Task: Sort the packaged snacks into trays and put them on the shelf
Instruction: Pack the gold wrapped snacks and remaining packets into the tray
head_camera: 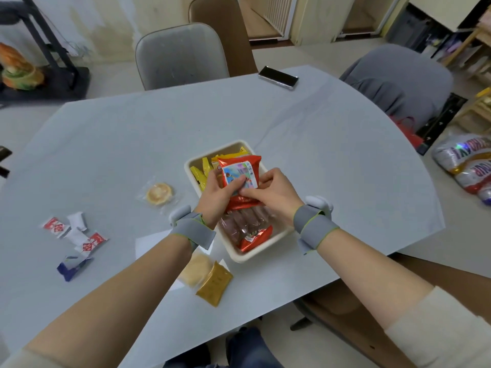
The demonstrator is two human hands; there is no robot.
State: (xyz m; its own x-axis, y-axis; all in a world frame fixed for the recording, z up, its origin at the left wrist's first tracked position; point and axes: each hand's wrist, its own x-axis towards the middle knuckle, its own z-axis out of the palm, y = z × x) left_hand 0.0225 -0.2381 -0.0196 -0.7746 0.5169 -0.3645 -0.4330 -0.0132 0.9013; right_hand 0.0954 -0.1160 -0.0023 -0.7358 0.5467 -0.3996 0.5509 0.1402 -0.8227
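Status: sorting is partly complete; shelving has not begun.

One cream tray (235, 257) stands on the worktop (332, 160) at the centre of the frame. Its far end holds several yellow sachets (199, 173). Its near end holds a clear pack of brown sausage sticks (243, 221) with a red wrapper (255, 239) at the lower edge.

Both hands work over the tray. The left hand (216, 193) grips the lower left edge of a red snack pack (240, 171), with the thumb laid across its printed label. The right hand (273, 193) pinches the same pack at its lower right, fingers curled onto the wrapper. The pack is tilted above the tray contents; whether its lower end rests on them cannot be determined. The step in hand appears to be placing this pack into the tray.

Items still outside the tray:
- A round biscuit in clear wrap (159, 193), left of the tray.
- A group of small red-and-white sachets (75, 233), lower left of the frame.
- A blue-and-white sachet (72, 266), just below that group.
- A pale round cake pack (196, 269) and a mustard-coloured packet (214, 284), touching each other, just below the tray.

No second tray is in view. No shelf can be identified with certainty, so the destination cannot be confirmed. Remaining work: seat the red pack, sort the loose items, then transfer the tray or trays to the shelf.
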